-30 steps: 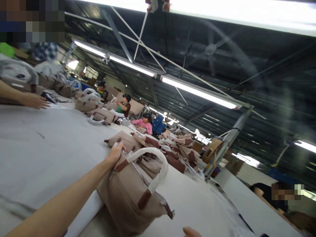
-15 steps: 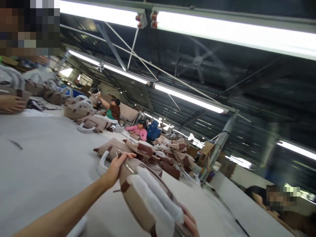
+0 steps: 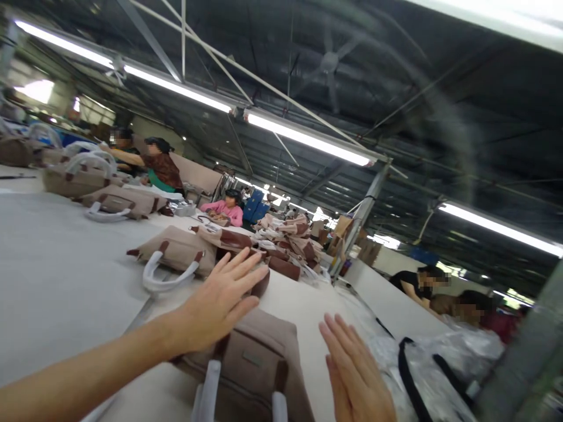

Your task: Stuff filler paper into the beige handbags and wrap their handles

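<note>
Beige handbag [image 3: 259,357] with brown trim is laid flat on the white table [image 3: 57,281], at the near edge, directly below the camera. Its two white-wrapped handles [image 3: 209,392] are pointed toward the wearer and are cut off by the lower border of the view. The left hand [image 3: 220,302] is spread flat, fingers extended, and is rested on the far left corner of the bag; nothing is grasped by it. The right hand [image 3: 356,375] is held open with fingers straight, just to the right of the bag; whether the bag's edge is touched by it cannot be told, and nothing is gripped.

Just beyond the left hand, a second beige bag [image 3: 176,252] is laid on its side, its white handle drooped onto the table. Behind it, a heap of similar bags [image 3: 285,240] with brown parts is piled. Farther along the table to the left, more bags [image 3: 114,202] are set out in a row. To the right of the right hand, clear plastic wrapping [image 3: 444,357] with a black strap [image 3: 407,375] is seen. Several other people are seated at the tables in the background, among them one in a pink top [image 3: 229,211]. Long tube lights [image 3: 303,138] are hung under the dark roof.
</note>
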### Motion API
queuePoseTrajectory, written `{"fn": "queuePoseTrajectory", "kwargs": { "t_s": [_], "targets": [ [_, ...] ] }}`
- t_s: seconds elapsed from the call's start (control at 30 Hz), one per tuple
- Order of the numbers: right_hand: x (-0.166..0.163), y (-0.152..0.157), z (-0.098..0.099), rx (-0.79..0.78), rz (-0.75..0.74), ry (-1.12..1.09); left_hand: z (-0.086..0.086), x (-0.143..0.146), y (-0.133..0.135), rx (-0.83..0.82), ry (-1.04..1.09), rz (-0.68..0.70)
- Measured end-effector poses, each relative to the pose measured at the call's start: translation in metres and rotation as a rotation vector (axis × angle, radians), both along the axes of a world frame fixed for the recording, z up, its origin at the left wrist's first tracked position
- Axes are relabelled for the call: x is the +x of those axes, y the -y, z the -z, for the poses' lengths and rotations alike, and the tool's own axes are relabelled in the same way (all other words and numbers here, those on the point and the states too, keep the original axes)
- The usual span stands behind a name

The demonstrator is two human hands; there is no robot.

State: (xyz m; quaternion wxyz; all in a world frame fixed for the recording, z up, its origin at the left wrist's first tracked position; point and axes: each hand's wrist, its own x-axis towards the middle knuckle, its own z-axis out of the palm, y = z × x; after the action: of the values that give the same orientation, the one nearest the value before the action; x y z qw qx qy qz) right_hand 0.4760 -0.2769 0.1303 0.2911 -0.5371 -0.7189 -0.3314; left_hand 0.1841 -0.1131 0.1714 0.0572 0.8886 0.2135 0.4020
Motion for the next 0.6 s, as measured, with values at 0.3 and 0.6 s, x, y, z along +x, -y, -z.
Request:
{"fn": "queuePoseTrajectory", "kwargs": {
  "t_s": [0.3, 0.6],
  "targets": [
    [-0.04, -0.089, 0.085, -0.695, 0.267, -0.065, 0.113, 0.067, -0.021, -0.131, -0.402, 0.069],
    [-0.013, -0.085, -0.014, -0.05, 0.221, -0.235, 0.031, 0.064, -0.034, 0.005, 0.128, -0.22]
  ]
}}
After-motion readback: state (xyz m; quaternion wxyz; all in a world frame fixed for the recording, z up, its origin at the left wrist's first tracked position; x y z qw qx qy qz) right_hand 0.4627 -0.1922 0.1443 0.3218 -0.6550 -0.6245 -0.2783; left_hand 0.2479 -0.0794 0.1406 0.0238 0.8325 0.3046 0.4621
